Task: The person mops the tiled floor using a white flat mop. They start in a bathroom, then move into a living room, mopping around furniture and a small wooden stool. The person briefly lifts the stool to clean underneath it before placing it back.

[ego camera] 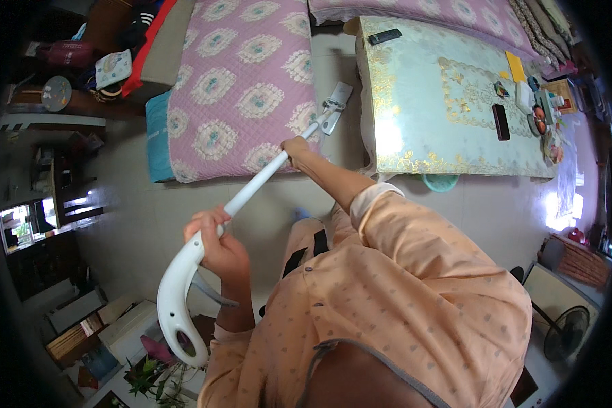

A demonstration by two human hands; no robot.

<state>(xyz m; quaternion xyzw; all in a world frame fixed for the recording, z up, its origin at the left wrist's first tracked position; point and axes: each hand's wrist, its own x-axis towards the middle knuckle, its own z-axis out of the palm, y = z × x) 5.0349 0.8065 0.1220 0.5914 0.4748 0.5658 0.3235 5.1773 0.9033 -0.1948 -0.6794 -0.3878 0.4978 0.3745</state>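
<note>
Both my hands grip a white flat mop (257, 181) with a trigger-like lever (209, 290) beneath its curved handle (171, 285). My left hand (217, 245) is wrapped around the pole just above that handle. Farther down, my right hand (295, 149) holds the pole, close to the pink quilted cover (260, 99) with its flower pattern. The mop head (339, 97), white and grey, is on the tiled floor in the gap between the covered seat and the table (418, 102). Part of the head is hidden by its joint.
A remote control (385, 36), a smartphone (501, 122) and several small items stand on the pale green tablecloth. A green basin (439, 182) shows under the table's near edge. A teal box (158, 137) abuts the seat. Behind me at right is a fan (566, 334); leafy plants (150, 377) are lower left.
</note>
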